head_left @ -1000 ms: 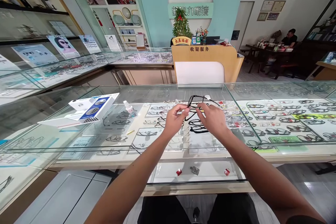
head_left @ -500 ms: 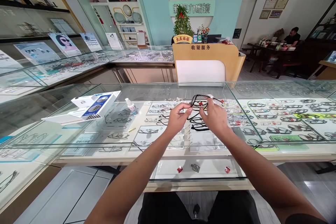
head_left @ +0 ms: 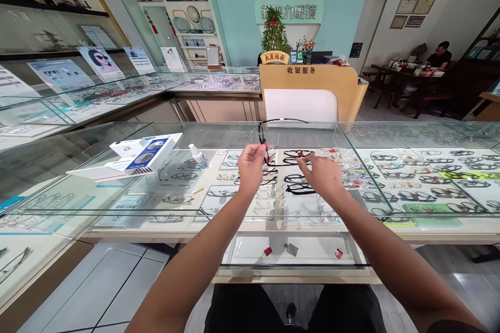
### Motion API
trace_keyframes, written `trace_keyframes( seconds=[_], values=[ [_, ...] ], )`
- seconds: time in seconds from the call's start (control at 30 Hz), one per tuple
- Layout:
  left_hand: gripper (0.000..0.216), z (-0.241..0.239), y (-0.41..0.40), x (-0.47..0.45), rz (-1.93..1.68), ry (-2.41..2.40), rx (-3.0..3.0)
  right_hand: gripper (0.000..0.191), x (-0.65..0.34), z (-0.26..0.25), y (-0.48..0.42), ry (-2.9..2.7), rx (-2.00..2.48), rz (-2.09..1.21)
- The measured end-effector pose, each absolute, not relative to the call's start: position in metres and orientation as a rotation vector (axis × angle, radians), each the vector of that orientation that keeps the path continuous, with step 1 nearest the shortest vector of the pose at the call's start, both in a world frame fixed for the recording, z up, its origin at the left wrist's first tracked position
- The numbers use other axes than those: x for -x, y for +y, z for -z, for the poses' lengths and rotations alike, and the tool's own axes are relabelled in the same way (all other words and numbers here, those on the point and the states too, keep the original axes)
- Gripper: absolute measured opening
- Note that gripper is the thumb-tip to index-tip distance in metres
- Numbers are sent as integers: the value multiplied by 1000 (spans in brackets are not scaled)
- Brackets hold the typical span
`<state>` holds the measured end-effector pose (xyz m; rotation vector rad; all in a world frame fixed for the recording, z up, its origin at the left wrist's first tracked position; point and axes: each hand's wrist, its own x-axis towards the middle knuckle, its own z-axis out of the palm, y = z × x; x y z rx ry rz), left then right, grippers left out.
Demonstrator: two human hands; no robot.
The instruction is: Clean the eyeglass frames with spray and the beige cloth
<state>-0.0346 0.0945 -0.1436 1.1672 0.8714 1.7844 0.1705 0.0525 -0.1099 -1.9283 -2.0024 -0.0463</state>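
Observation:
Above the glass counter, my left hand (head_left: 251,166) pinches a pair of black-framed eyeglasses (head_left: 261,134) by the front, which is turned on edge. One temple arm sticks out to the right at the top. The lower arm runs across to my right hand (head_left: 323,174), whose thumb and index finger close at its end. Behind and below the hands, several dark eyeglasses (head_left: 300,188) lie in the showcase. A shallow white drawer (head_left: 250,250) near my body holds two small red pieces and a grey tag (head_left: 291,249).
The glass showcase (head_left: 219,214) spans the view. On its left stand a white and blue box (head_left: 150,155) and a small spray bottle (head_left: 198,156). Beyond are a wooden cashier desk (head_left: 308,80) and a person (head_left: 440,57) seated at a table.
The eyeglasses have turned on edge, one temple arm now higher. My left hand has shifted slightly left with them, and my right hand has lowered to the lower arm's end.

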Motion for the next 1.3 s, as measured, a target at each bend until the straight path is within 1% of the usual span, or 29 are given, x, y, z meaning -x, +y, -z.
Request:
trace_keyframes(
  seconds=[0.1, 0.17, 0.23, 0.33, 0.43, 0.6, 0.83, 0.93, 1.03, 1.17, 1.23, 1.3],
  values=[
    [45, 144, 96, 35, -1777, 876, -1184, 49, -170, 108, 50, -2026, 1934, 65],
    [45, 145, 95, 33, -1737, 869, -1239, 45, -169, 107, 46, -2012, 1850, 133],
    [43, 145, 92, 29, -1688, 862, -1300, 48, -167, 105, 40, -2006, 1722, 157],
    [36, 144, 82, 22, -1611, 828, -1370, 55, -160, 106, 33, -2053, 1547, 73],
    [33, 141, 70, 14, -1528, 769, -1371, 57, -154, 110, 30, -2078, 1430, 16],
    [35, 136, 61, 10, -1464, 713, -1303, 53, -154, 116, 32, -2049, 1297, -41],
    [31, 133, 60, 12, -1416, 626, -1358, 43, -160, 126, 41, -1997, 1238, -119],
    [29, 131, 57, 12, -1411, 630, -1449, 46, -161, 127, 42, -1986, 1189, -86],
    [28, 129, 66, 23, -1580, 786, -1625, 54, -163, 124, 42, -1935, 1185, -12],
    [26, 127, 100, 70, -2088, 1293, -1764, 62, -167, 120, 45, -1906, 1197, 51],
    [28, 128, 117, 101, -2267, 1539, -1654, 65, -170, 120, 48, -1899, 1206, 48],
    [36, 132, 130, 128, -2337, 1782, -1461, 66, -172, 121, 52, -1869, 1235, 33]
  ],
)
